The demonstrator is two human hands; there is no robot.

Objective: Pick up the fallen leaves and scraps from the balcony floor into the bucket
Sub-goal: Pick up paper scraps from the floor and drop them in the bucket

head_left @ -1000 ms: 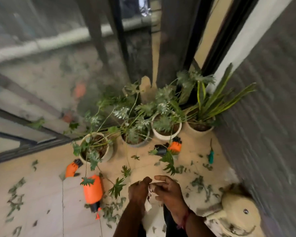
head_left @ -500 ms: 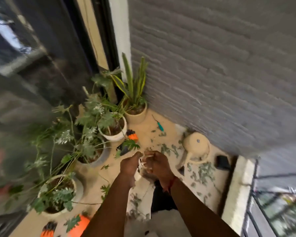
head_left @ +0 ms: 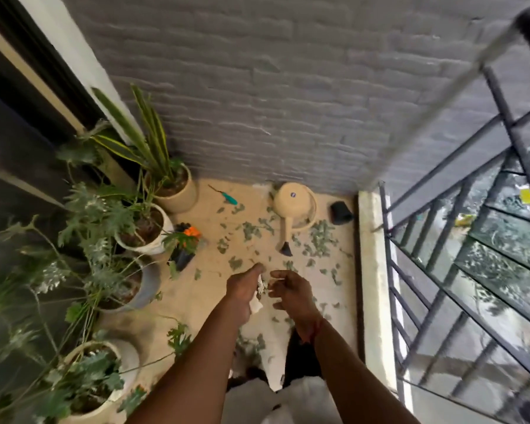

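The left hand (head_left: 244, 290) has its grip closed round a small bunch of pale scraps (head_left: 260, 286), fingers curled and knuckles up, the forearm reaching straight forward over the floor (head_left: 208, 289). The right hand (head_left: 292, 293) sits just beside it, fingers bent in toward the bunch with a narrow gap between; whether its grip pinches a bit of scrap or holds nothing, I cannot tell. A red thread (head_left: 314, 328) circles that wrist. Both arms stretch out nearly side by side. Fallen leaves (head_left: 318, 244) lie scattered on the tan floor ahead of the hands, thickest round the cream watering can (head_left: 294, 203) by the grey wall (head_left: 288, 102). Potted plants (head_left: 166, 185) line the left side, and a dark railing (head_left: 441, 240) closes the right.
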